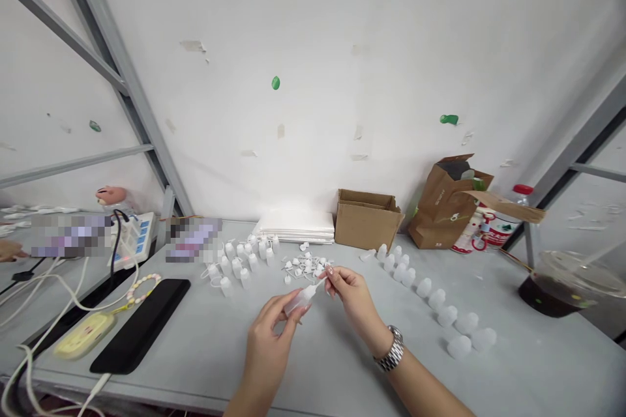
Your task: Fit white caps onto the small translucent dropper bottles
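My left hand [274, 329] is closed around a small translucent white squeeze bottle [299, 300], tilted with its top toward the right. Above the bottle, the fingers of my right hand [348, 290] pinch the end of the thin white piece that runs up from the bottle's top. Just behind my hands lies a heap of small white caps [306, 265]. On the left stand several capped white bottles [237, 267] in a cluster. A curved row of several translucent bottles without visible caps [424, 287] stands on the right.
A cardboard box [368, 220], white stacked sheets [294, 228] and a brown paper bag [437, 205] stand along the wall. At right is a plastic cup of dark drink [557, 287]. A black wrist rest [141, 326], yellow case [85, 335], cables and power strip [137, 241] lie left.
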`<state>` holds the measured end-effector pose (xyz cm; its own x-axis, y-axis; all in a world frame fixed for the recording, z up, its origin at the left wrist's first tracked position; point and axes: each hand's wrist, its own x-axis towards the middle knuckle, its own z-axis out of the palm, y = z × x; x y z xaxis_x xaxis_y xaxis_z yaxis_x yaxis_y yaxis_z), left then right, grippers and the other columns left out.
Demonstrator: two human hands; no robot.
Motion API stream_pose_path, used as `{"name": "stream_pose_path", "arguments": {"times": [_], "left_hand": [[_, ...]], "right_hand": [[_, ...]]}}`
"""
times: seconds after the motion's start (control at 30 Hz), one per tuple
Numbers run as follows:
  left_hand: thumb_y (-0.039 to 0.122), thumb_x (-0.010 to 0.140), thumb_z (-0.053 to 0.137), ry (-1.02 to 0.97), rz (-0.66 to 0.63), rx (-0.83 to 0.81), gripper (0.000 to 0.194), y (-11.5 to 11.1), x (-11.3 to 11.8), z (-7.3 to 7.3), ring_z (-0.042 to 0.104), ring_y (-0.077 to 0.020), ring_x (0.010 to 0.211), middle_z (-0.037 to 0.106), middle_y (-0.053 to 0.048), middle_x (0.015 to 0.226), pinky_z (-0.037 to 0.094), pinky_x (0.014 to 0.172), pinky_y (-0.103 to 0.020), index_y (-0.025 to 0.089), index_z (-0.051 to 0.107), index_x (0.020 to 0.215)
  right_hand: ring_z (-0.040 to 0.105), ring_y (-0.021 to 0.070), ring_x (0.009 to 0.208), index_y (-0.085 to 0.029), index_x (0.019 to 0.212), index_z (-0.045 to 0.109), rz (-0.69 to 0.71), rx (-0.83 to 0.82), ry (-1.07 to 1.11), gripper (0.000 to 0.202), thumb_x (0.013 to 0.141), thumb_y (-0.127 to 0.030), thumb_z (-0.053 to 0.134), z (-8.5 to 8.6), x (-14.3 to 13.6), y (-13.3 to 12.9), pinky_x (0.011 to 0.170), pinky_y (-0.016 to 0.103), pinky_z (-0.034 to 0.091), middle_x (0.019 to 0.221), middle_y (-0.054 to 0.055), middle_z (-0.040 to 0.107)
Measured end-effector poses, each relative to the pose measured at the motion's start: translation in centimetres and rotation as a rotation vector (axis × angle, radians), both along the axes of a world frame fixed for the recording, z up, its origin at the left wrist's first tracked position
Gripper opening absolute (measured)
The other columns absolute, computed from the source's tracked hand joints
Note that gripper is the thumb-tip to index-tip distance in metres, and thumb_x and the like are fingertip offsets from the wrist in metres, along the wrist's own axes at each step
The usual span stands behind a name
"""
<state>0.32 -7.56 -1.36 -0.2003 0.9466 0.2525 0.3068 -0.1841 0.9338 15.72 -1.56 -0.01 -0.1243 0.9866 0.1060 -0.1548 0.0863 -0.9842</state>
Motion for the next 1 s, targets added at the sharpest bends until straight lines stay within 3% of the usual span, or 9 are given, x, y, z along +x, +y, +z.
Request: {"name": "stream_pose_path", "arguments": {"times": [0.23,0.4,1.0], "left_hand": [[0.04,0.071,0.06,-0.041,-0.033,-0.061,0.027,-0.06,0.58,0.65,0.06,-0.0147,0.06,0.065,-0.002,0.075,0.052,0.06,-0.027,0.019,0.067,0.087],[0.041,0.07,0.06,-0.05,-0.031,-0.088,0.029,-0.09,0.56,0.74,0.059,-0.0143,0.059,0.063,-0.001,0.07,0.051,0.06,-0.027,0.018,0.067,0.087],[0.042,0.07,0.06,0.003,-0.042,-0.06,0.03,-0.05,0.14,0.93,0.06,-0.0142,0.057,0.066,-0.002,0.074,0.052,0.057,-0.026,0.019,0.068,0.088]], "right_hand": [[0.039,0.01,0.045,-0.018,0.052,0.051,-0.02,0.013,-0.069,0.046,0.071,-0.059,0.054,-0.24,-0.3,-0.09,0.051,0.024,0.033,0.048,-0.003,0.048],[0.037,0.0097,0.042,-0.017,0.056,0.054,0.002,0.026,-0.119,0.047,0.07,-0.063,0.053,-0.47,-0.34,-0.02,0.046,0.023,0.03,0.045,-0.004,0.045],[0.037,0.0095,0.042,-0.018,0.058,0.055,0.015,0.076,-0.194,0.045,0.075,-0.059,0.05,-1.01,-0.33,-0.08,0.045,0.023,0.03,0.045,-0.005,0.043]]}}
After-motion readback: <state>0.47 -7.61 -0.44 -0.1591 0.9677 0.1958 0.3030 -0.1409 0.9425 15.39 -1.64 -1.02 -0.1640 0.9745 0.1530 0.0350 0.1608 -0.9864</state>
